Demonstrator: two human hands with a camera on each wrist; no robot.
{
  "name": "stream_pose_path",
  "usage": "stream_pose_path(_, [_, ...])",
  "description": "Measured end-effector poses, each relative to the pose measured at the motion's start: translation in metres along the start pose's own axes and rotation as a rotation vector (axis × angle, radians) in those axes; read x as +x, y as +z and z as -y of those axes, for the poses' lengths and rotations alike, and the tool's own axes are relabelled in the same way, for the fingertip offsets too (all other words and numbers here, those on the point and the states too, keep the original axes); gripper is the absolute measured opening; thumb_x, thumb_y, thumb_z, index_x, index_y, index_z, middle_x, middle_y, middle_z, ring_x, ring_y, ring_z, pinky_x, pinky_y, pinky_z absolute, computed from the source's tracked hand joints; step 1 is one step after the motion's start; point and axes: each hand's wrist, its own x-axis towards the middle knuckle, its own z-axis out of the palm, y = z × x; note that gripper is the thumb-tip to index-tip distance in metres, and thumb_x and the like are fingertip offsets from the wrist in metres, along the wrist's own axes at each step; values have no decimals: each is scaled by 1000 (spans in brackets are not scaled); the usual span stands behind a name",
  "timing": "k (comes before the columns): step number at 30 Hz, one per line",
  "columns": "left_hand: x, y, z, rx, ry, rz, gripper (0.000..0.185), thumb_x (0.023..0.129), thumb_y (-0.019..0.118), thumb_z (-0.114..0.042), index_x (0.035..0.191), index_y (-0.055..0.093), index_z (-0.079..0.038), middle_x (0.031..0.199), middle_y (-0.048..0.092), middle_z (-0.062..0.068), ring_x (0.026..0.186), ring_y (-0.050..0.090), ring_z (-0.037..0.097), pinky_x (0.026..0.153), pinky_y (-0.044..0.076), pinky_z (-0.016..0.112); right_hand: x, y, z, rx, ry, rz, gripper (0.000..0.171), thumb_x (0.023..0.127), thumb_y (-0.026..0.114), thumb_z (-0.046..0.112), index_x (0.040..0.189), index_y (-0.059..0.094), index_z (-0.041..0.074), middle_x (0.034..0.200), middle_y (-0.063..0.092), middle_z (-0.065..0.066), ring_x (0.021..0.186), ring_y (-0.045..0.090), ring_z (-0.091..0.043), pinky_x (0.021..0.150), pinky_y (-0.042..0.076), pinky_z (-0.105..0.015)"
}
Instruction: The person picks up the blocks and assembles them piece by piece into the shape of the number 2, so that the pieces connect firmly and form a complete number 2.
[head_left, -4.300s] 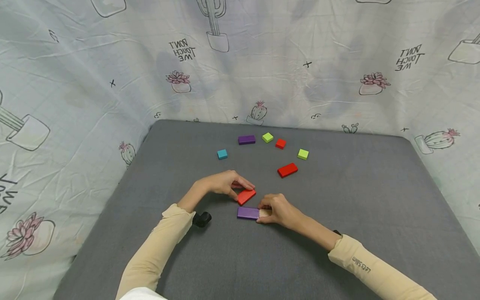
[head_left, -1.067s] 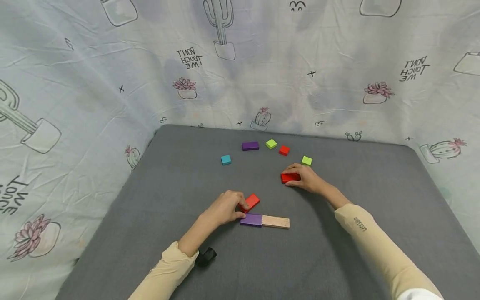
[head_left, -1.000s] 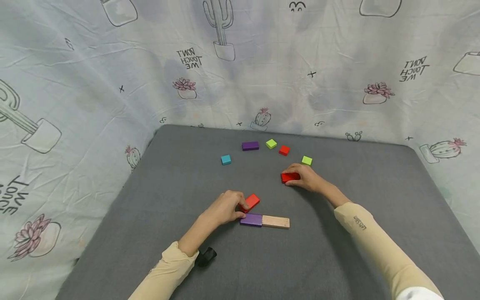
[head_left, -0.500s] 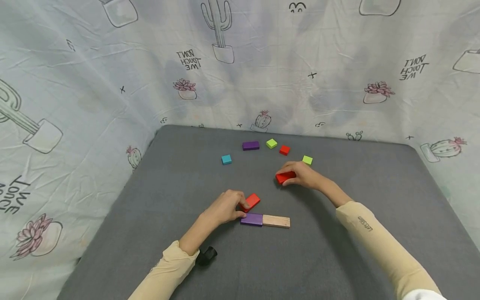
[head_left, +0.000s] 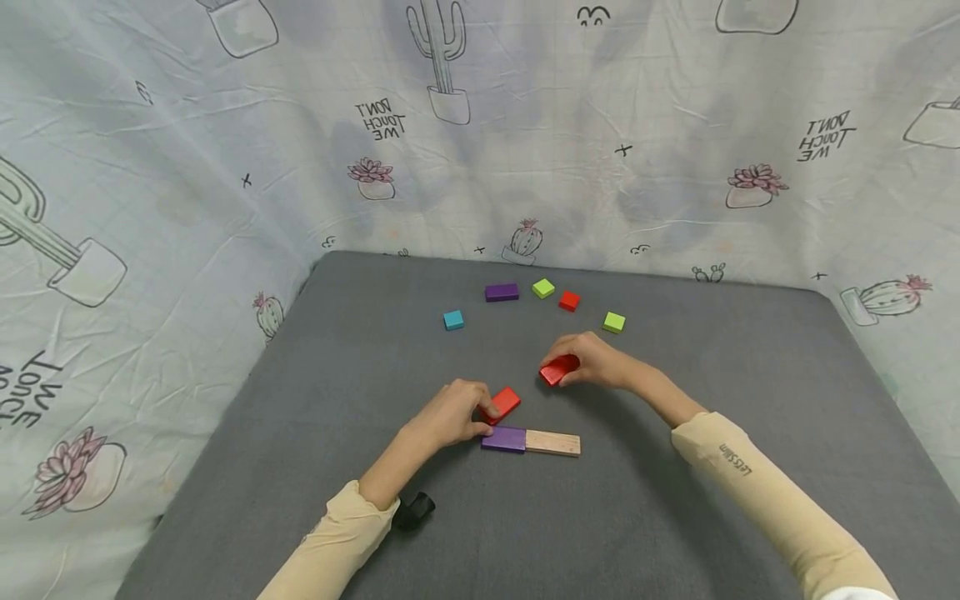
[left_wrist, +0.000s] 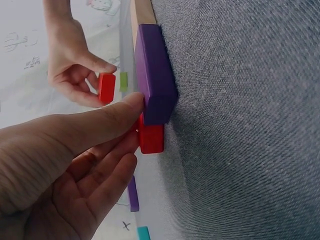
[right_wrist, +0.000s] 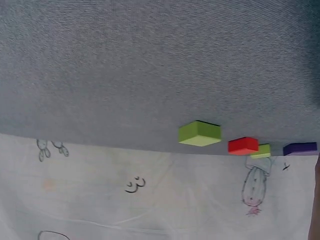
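My left hand (head_left: 452, 414) rests beside a flat red block (head_left: 507, 401) that lies slanted on the grey tabletop. Its thumb touches the corner of a purple block (head_left: 503, 440); the other fingers lie loosely by the red one, as the left wrist view shows. End to end with the purple block is a plain wooden block (head_left: 553, 443). Further off to the right, my right hand (head_left: 597, 362) pinches a second red block (head_left: 556, 372) between thumb and fingers, tilted and raised off the table. The right wrist view hides that grip.
Toward the back of the table (head_left: 360, 333) stand a blue block (head_left: 453, 320), a purple block (head_left: 502, 292), a small red block (head_left: 569, 301) and two lime-green blocks, one farther back (head_left: 543, 288) and one nearer (head_left: 614, 322). A printed cloth (head_left: 570, 200) hangs behind.
Since 4.3 s ago my right hand has left the wooden block and taken the second red block, now carrying it left and nearer. My left thumb has moved to the purple block's corner.
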Motion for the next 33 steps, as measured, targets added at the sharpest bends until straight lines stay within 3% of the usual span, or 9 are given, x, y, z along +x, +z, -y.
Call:
stream_pose_path(17, [-1,0,4,-17,2,4,21,74,83,-11,95,77,-7,92,68,1,89,65,19,83,52,37,33,9,23,6,-103,115,28,74,80,2,101,72,2,97,68,-5,89,60,-19,78,50,-34])
stream_pose_path(33, [-2,-1,5,-7,15,5,21,73,83,-10,93,77,-7,87,67,-1,81,62,14,77,51,33,52,16,18,-41,-115,166,32,71,80,-4,101,72,1,101,70,-8,93,64,-20,78,53,-30])
